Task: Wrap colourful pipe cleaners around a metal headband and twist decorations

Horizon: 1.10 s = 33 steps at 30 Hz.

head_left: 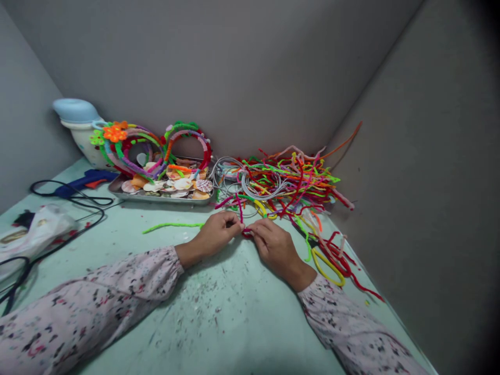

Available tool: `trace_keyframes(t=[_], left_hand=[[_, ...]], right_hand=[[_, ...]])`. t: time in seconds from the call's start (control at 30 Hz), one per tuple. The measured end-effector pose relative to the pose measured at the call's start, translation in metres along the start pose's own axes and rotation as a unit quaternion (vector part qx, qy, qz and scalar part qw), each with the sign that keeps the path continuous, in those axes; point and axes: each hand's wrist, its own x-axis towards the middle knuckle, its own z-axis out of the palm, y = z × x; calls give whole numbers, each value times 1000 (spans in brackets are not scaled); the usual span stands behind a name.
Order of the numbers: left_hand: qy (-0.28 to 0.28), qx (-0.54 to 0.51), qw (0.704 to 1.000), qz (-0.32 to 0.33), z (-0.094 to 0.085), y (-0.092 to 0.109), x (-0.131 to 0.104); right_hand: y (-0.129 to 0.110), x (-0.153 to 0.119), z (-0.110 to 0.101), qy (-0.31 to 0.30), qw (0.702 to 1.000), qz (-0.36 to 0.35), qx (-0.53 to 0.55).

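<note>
Over the middle of the pale green table [234,312], my left hand [217,232] pinches a magenta pipe cleaner [240,208] between thumb and forefinger. My right hand [273,245] is closed on the same piece just to the right, the fingertips of both hands almost touching. One end of the magenta piece rises above the fingers, and a dark red part shows below them. A bright green pipe cleaner [172,225] lies on the table, its right end hidden behind my left hand.
A metal tray [164,199] of shells bears decorated hoops [187,130]. Behind my right hand lie wire coils [263,185] and piled pipe cleaners [304,177]. Yellow-handled scissors [328,268] lie right. A blue glue gun [80,182], black cable [66,239], plastic bag [42,229] and lidded container [84,133] are left.
</note>
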Motion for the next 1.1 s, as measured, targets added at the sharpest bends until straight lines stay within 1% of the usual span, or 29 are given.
trace_keyframes(t=[0.23,0.4,0.5,0.57,0.67,0.73,0.9,1.1], left_hand=[[10,13,1000,1,0,4,-1],[30,7,999,38,0,7,-4],[61,-2,996,65,0,5,-6],[78,11,992,95,0,2,-6],[83,40,986,142,0,0,-6],[80,51,982,162,0,1,-5],[77,70,978,178,-2,5,-5],[95,93,973,189,0,3,-6]], right_hand=[[0,2,-1,9,1000,8,10],[0,3,-1,26,999,20,38],[2,3,-1,36,998,23,56],[2,3,0,42,997,21,65],[3,3,0,48,996,20,74],[3,3,0,50,996,22,76],[3,3,-1,45,996,29,71],[3,3,-1,49,995,33,80]])
